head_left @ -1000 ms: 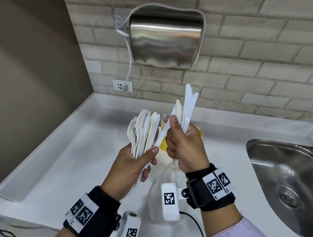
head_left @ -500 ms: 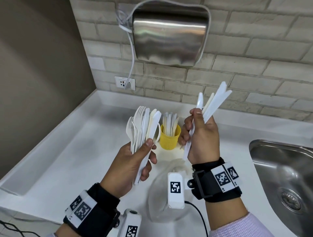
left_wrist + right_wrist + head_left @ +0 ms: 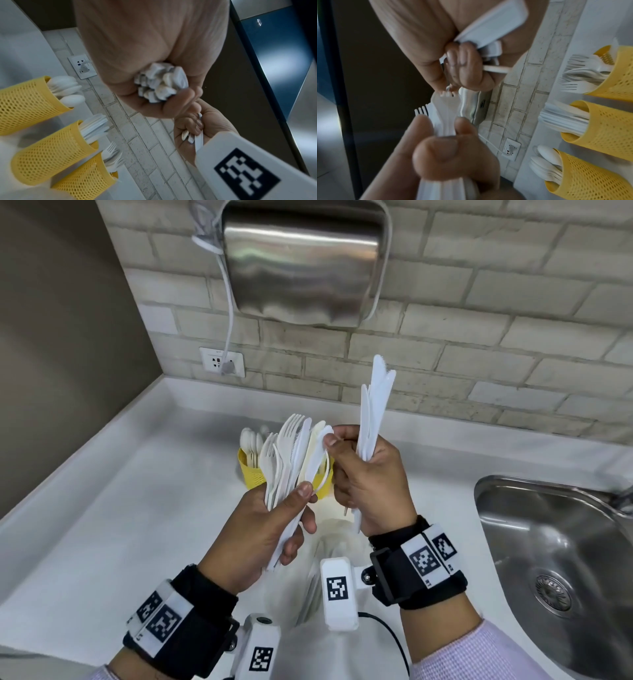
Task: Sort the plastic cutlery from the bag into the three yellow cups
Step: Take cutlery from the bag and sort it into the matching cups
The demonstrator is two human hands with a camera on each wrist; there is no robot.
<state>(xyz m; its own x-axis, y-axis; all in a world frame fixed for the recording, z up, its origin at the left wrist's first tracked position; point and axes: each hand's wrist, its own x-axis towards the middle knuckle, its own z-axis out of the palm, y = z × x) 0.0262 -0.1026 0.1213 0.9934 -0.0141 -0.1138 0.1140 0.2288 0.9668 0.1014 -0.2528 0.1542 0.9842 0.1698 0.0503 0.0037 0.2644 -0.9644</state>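
My left hand [image 3: 263, 529] grips a fanned bundle of white forks, knives and spoons [image 3: 291, 460] upright over the counter. My right hand [image 3: 370, 484] holds several white knives [image 3: 375, 405] upright in its curled fingers, while its thumb and forefinger pinch the top of a knife in the left bundle [image 3: 327, 433]. Behind the hands stands a yellow mesh cup with spoons [image 3: 251, 470]. The left wrist view shows all three cups in a row: spoons [image 3: 29, 102], knives [image 3: 51, 152], forks [image 3: 85, 180]. The clear bag [image 3: 308, 594] lies on the counter below my hands.
A steel sink [image 3: 555, 559] is sunk into the white counter [image 3: 102, 525] at the right. A steel hand dryer [image 3: 301, 261] and a wall socket [image 3: 222, 361] are on the brick wall behind. A brown wall closes the left side.
My right hand, holding its knives, has moved left to the bundle and now pinches one knife's top. The knives it holds went from tilted right to upright. The left hand stayed put.
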